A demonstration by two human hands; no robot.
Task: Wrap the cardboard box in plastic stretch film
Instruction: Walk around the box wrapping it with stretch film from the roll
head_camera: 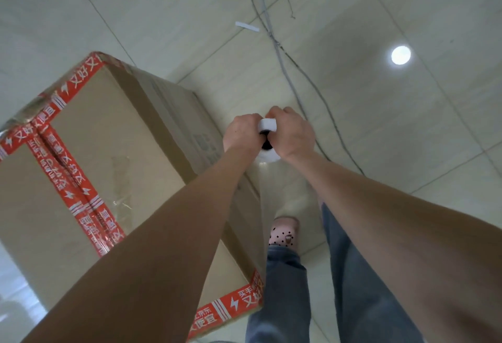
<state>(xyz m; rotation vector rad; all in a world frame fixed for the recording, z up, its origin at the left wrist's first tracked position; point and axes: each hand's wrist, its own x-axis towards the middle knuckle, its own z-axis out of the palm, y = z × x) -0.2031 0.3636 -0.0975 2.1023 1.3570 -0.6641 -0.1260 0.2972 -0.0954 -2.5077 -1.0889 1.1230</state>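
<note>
Cardboard box, red-taped, on tiled floor at left of frame, stretch film roll at centre, left hand and right hand gripping it, fingers curled round its top.

The cardboard box stands on the floor at the left. Just beside its right side, the roll of film is upright between the two hands, the left hand gripping it from the left and the right hand from the right. A sheet of film runs from the roll back toward the person, along the box's right side. The legs and a shoe are right of the box's near corner. Cables lie on the floor beyond the hands, with a small strip farther off to their left.
</note>
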